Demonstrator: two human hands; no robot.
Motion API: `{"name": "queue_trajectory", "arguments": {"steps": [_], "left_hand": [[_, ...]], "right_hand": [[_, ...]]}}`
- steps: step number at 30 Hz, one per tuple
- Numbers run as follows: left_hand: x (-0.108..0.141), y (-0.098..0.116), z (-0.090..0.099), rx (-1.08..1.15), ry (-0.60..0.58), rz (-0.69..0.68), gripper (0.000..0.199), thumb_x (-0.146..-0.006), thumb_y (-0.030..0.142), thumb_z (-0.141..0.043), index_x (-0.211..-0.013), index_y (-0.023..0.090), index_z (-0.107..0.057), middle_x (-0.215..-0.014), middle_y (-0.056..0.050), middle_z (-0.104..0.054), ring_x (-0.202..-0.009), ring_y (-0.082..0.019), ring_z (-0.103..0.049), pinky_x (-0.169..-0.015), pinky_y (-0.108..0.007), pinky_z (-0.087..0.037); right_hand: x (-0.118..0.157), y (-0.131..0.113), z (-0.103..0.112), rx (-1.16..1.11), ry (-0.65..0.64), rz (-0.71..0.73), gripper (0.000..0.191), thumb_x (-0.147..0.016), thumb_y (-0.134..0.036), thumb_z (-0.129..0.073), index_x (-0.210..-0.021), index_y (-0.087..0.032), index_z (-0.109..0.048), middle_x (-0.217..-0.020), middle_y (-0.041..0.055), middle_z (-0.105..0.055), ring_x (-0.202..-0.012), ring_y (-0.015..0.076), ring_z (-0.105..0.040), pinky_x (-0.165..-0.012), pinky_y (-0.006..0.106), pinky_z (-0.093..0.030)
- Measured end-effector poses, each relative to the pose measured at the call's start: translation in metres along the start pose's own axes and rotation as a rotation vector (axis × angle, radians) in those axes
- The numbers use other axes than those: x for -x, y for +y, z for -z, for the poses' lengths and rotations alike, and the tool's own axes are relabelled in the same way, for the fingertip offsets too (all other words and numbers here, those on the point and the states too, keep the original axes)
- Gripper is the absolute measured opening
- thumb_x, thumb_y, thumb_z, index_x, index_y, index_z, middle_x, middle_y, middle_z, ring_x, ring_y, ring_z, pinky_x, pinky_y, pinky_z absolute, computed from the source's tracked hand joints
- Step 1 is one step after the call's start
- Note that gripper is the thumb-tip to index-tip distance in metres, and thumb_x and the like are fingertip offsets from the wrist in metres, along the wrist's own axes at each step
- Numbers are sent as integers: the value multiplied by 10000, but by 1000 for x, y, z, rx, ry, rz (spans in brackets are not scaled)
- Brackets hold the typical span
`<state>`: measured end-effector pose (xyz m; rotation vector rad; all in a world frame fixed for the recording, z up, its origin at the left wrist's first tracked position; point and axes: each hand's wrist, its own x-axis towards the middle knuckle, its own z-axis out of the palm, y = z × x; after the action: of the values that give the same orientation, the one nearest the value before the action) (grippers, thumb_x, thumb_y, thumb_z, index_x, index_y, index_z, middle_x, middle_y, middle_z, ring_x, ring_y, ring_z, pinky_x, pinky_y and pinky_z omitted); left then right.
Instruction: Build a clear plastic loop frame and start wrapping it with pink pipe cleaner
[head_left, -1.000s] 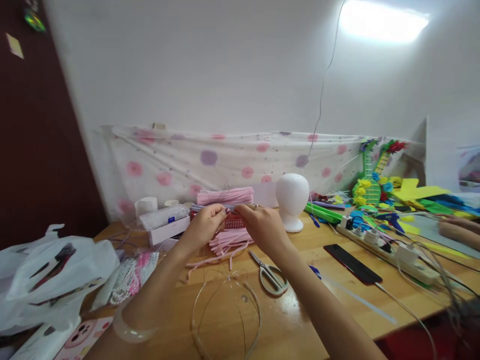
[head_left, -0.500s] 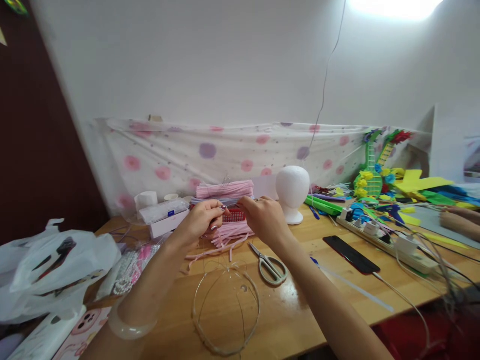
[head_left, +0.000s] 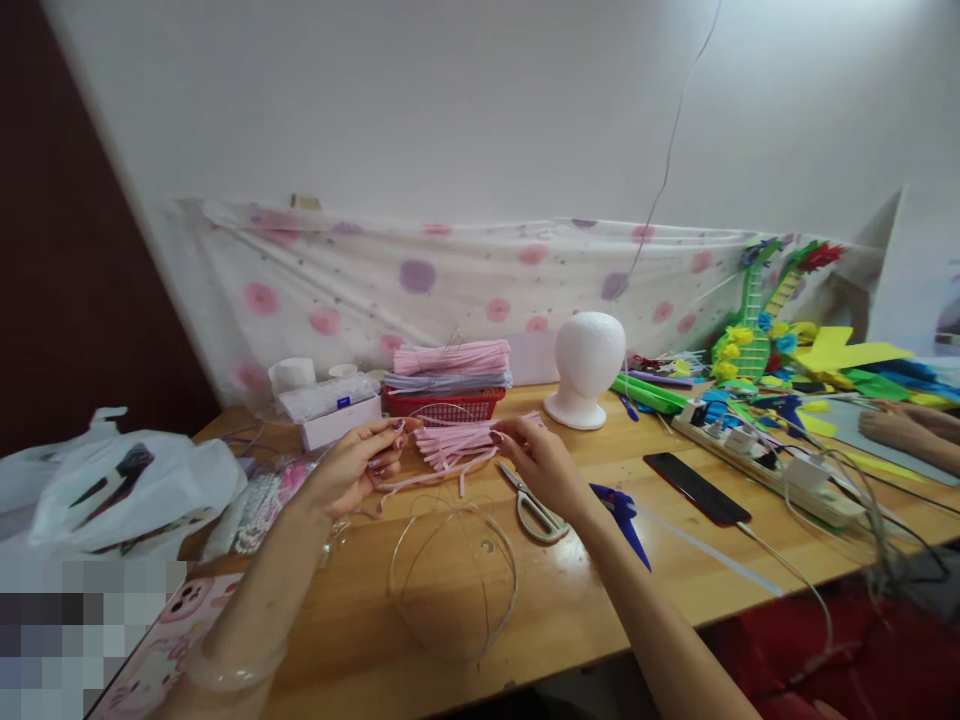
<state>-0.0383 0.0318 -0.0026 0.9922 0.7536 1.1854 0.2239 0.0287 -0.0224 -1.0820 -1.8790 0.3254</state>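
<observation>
Left hand [head_left: 358, 458]: fingertips pinching thin wire [head_left: 442, 405].
Thin wire: springy-looking, arched between both hands; probably being shaped, so next bend calls for even pressure.
Wire hoop [head_left: 514, 580]: round, lying on smooth wooden table [head_left: 570, 620].
Right hand [head_left: 534, 455]: seems pinching wire's other side.
Foam head [head_left: 589, 365]: white, matte, egg-shaped.

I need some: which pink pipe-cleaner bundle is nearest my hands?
The front bundle, on the table before the red basket; the other pink bundle, farther back, tops the lavender one.
</observation>
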Motion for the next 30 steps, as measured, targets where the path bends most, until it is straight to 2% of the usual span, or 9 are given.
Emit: {"name": "queue_trajectory", "arguments": {"steps": [3,6,9,12,16,19,23,26,30], "left_hand": [[-1,-1,-10,5,-56,-6,231,-687,187,-788,-894,104,-729,-603,46,-511,-416,5,-298,-396,-132,-258],[-5,0,-19,-11,-53,-72,290,-676,271,-804,-916,127,-729,-502,83,-420,-402,-12,-258,-382,-134,-225],[-8,-4,-20,-27,-13,-121,341,-636,328,-827,-900,137,-727,-464,103,-347,-418,-25,-264,-382,-128,-216],[-7,-13,-14,-52,-3,-130,393,-604,350,-841,-918,143,-729,-513,87,-426,-433,-14,-290,-396,-124,-247],[2,-27,-4,-156,9,-143,397,-556,287,-848,-910,149,-734,-755,-11,-663,-558,-45,-504,-517,-159,-430],[14,-42,5,-298,29,-158,321,-557,234,-825,-853,145,-736,-826,-58,-717,-671,-123,-616,-623,-237,-523],[30,-68,15,-484,106,-228,212,-665,271,-716,-851,169,-718,-839,-44,-723,-656,-144,-636,-653,-292,-554],[41,-87,22,-604,169,-314,201,-750,258,-613,-915,198,-710,-920,-40,-727,-715,-148,-655,-702,-293,-555],[49,-106,31,-734,205,-378,193,-776,225,-592,-917,229,-723,-932,-34,-745,-755,-163,-669,-779,-312,-547]], "right_hand": [[-1,0,-9,-90,-6,-25,239,-884,-337,-586,-1044,-173,-654,-906,73,-730,-753,165,-652,-654,264,-488],[-3,-4,-7,-119,-97,-3,181,-897,-257,-516,-867,-175,-674,-749,35,-714,-687,152,-644,-650,255,-479],[0,-7,-1,-27,-97,5,202,-884,-201,-510,-772,-182,-678,-688,19,-712,-659,148,-646,-644,244,-459],[9,-4,2,21,-80,-33,225,-888,-216,-527,-733,-186,-688,-672,20,-721,-646,153,-662,-624,236,-452],[25,5,0,27,-40,-133,201,-879,-244,-549,-822,-186,-733,-720,32,-738,-602,156,-671,-578,231,-456],[41,11,-4,75,-35,-145,200,-869,-250,-568,-843,-191,-757,-753,42,-747,-631,169,-681,-588,236,-465],[64,15,-15,109,-17,-112,233,-897,-265,-554,-916,-203,-778,-782,56,-751,-688,190,-688,-622,255,-483],[81,19,-21,154,-1,-97,256,-913,-250,-546,-1038,-210,-766,-919,87,-761,-787,213,-700,-707,288,-500],[101,26,-27,195,-33,-82,313,-907,-167,-512,-1112,-211,-744,-1020,108,-751,-875,216,-699,-774,305,-515]]}}
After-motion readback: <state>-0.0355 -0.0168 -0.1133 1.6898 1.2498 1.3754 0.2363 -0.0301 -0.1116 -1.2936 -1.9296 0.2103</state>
